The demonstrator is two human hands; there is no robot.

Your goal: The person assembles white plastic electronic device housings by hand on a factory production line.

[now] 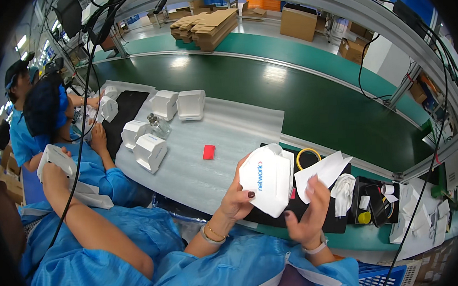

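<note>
My left hand [236, 196] grips a white faceted box [267, 182] with a coloured print on its front, holding it up over the near edge of the bench. Its thumb lies along the box's lower left side. Just right of the box, my right hand [313, 214] is raised with its fingers apart and nothing in it. Behind the right fingers lies a sheet of white paper [325, 169] on a black mat. A yellow ring like a tape roll [308, 150] rests behind that paper.
Left on the pale sheet [238, 121] stand several white boxes [151, 152] and a glass bottle [159, 127]. A small red piece [208, 152] lies mid-sheet. White cloth [343, 193] and a black tray [355, 216] are at right. Co-workers [94, 167] sit close at left. A cable [77, 152] hangs across.
</note>
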